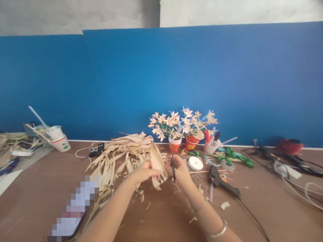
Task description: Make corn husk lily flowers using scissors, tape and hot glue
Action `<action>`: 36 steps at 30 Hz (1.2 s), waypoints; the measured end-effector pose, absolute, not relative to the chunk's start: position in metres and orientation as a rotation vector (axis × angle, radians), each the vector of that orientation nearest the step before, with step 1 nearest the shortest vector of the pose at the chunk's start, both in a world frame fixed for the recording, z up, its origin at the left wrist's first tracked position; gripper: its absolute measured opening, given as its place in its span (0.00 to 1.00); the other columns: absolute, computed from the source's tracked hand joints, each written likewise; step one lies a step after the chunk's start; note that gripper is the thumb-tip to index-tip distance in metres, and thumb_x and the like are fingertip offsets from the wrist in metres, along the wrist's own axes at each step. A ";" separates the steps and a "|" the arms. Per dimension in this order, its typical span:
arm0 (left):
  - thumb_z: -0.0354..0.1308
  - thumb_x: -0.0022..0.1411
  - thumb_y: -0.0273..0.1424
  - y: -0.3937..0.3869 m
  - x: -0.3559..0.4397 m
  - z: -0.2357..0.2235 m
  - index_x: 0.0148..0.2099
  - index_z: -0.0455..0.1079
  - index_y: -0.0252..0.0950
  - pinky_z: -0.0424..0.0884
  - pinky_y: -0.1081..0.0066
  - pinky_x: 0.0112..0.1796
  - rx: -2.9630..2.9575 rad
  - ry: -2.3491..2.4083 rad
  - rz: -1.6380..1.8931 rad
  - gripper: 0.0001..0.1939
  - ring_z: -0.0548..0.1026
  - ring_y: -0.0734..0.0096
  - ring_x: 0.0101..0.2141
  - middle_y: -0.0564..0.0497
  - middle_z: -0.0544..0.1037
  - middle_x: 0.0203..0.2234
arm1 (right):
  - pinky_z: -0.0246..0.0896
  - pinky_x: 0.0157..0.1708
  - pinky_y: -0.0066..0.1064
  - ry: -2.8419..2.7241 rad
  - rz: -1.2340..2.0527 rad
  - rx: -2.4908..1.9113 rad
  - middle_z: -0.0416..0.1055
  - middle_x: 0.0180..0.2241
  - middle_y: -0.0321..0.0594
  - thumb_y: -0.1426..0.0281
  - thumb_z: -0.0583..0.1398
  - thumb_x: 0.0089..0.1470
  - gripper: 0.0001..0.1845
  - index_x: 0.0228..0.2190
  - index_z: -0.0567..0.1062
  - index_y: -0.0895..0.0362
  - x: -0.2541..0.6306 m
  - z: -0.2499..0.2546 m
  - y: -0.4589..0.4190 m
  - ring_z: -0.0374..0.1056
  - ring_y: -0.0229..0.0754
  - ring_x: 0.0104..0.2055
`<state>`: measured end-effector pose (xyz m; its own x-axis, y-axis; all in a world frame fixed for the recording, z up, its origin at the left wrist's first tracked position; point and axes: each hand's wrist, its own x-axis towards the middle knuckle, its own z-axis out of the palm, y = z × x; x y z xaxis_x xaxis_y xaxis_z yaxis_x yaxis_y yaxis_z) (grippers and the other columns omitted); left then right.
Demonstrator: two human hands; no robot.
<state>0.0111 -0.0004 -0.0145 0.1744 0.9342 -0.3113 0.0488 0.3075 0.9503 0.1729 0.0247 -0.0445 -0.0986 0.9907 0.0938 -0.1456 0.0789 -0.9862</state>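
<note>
My left hand point(145, 174) is closed on a broad, pale dried corn husk point(156, 159), its thumb lying across the front. The husk stands upright between my hands and its lower end hangs below the fingers. Dark, narrow scissors point(173, 168) are in my right hand point(182, 173), whose fingers are bent close to the husk's right edge. Whether those fingertips also touch the husk I cannot tell. Behind and left of my hands spreads a heap of dried husks point(118, 156). Small husk scraps point(225, 205) are scattered on the brown table point(151, 222).
Husk flowers point(186, 124) stand in red paper cups point(175, 145) at the back. To the right lie a white roll point(195, 163), a corded glue gun point(223, 182), green tape point(232, 153) and cables point(285, 174). A pixelated object point(75, 208) lies front left; a white cup point(60, 143) leans behind.
</note>
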 end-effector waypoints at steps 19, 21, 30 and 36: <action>0.69 0.42 0.36 0.003 0.012 -0.022 0.42 0.73 0.32 0.71 0.66 0.38 0.998 1.144 0.983 0.23 0.77 0.59 0.37 0.43 0.80 0.36 | 0.52 0.20 0.24 -1.278 1.387 -0.991 0.65 0.17 0.29 0.71 0.69 0.28 0.21 0.28 0.69 0.58 0.170 -0.043 0.020 0.58 0.32 0.19; 0.69 0.43 0.35 0.003 0.018 -0.024 0.41 0.73 0.32 0.71 0.65 0.38 0.966 1.173 1.038 0.22 0.78 0.58 0.37 0.43 0.80 0.35 | 0.50 0.18 0.23 -1.286 1.430 -0.977 0.64 0.17 0.28 0.71 0.68 0.31 0.19 0.28 0.69 0.58 0.170 -0.043 0.019 0.56 0.31 0.18; 0.66 0.47 0.36 -0.003 0.032 -0.021 0.42 0.73 0.32 0.72 0.67 0.35 0.984 1.209 1.151 0.19 0.78 0.60 0.35 0.46 0.81 0.32 | 0.45 0.15 0.21 -1.269 1.508 -0.973 0.61 0.16 0.26 0.71 0.65 0.32 0.17 0.29 0.67 0.57 0.177 -0.036 0.020 0.51 0.28 0.15; 0.70 0.41 0.36 -0.001 0.024 -0.023 0.42 0.75 0.31 0.72 0.66 0.39 1.020 1.068 1.049 0.24 0.78 0.57 0.37 0.44 0.81 0.33 | 0.45 0.14 0.21 -1.363 1.472 -0.962 0.61 0.17 0.26 0.70 0.64 0.35 0.15 0.29 0.68 0.56 0.178 -0.034 0.017 0.51 0.28 0.15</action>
